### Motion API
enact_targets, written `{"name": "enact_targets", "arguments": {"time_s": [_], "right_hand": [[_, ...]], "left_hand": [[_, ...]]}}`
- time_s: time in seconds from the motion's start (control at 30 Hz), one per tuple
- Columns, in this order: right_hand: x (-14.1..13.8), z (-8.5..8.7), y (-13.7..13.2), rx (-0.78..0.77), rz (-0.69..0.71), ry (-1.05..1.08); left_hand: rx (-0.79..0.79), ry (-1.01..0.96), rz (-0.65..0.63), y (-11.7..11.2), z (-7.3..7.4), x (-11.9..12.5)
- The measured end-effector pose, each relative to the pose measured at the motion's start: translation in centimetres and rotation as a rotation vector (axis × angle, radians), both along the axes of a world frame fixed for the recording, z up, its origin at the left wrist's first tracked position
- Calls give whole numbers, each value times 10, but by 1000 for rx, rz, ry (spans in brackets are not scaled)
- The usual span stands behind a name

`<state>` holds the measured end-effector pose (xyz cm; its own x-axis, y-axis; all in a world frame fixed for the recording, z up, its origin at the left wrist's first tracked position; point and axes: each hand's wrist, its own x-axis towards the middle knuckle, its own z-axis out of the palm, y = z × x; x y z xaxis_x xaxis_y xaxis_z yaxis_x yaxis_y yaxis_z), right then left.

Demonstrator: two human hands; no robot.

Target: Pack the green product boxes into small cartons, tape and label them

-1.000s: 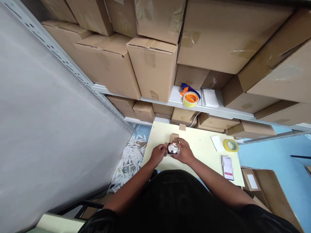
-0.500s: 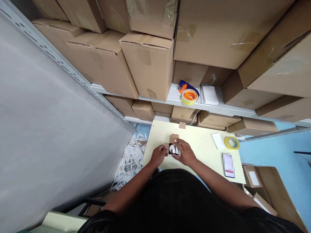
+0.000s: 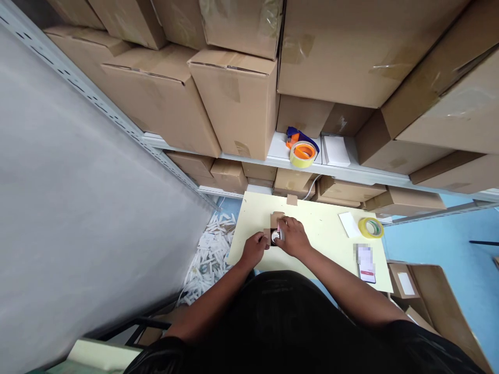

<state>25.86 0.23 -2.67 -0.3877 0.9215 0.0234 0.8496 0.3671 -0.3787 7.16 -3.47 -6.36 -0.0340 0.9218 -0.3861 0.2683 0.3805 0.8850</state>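
Note:
A small open cardboard box [image 3: 277, 219] sits on the pale yellow table [image 3: 323, 228]. A shiny round metal object [image 3: 276, 237] shows in its opening. My right hand [image 3: 293, 237] covers the object from the right, fingers curled on it. The box's left side is gripped by my left hand [image 3: 254, 248], fingers bent round it. Only a sliver of the metal object shows between the hands.
A tape roll [image 3: 370, 227], a white card [image 3: 348, 224] and a phone [image 3: 366, 265] lie on the table's right. Shelves of cardboard boxes [image 3: 234, 98] rise ahead, with an orange tape dispenser [image 3: 303, 151]. White strips [image 3: 208, 252] litter the floor left. An open carton [image 3: 432, 301] stands lower right.
The metal object has sunk deeper into the small box and my right hand has closed over more of it. The left hand has stayed on the box.

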Motion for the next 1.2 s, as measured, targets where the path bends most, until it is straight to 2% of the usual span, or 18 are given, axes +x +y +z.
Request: {"name": "enact_targets", "arguments": {"time_s": [0.17,0.4,0.5,0.6,0.67,0.77,1.0,1.2], "right_hand": [[0,6,7,-30,5,-93],[8,19,13,-32,157,-197],[9,29,12,-12,143,-106],[11,33,11,-63,71,37],[13,32,8,-102,8,79],[15,23,3,-95,-31,22],[9,2,-10,103,-29,-158],[11,-6,-6,169,-6,-90]], "left_hand": [[-14,-34,20,-4,-1,3],[50,-32,21,-7,-7,8],[63,-25,26,-6,-10,9],[58,-16,39,-5,-10,9],[38,-34,56,-5,-9,10],[-10,-85,95,-4,-7,11],[-67,-156,99,1,-7,17],[-54,-135,92,5,-7,16]]}}
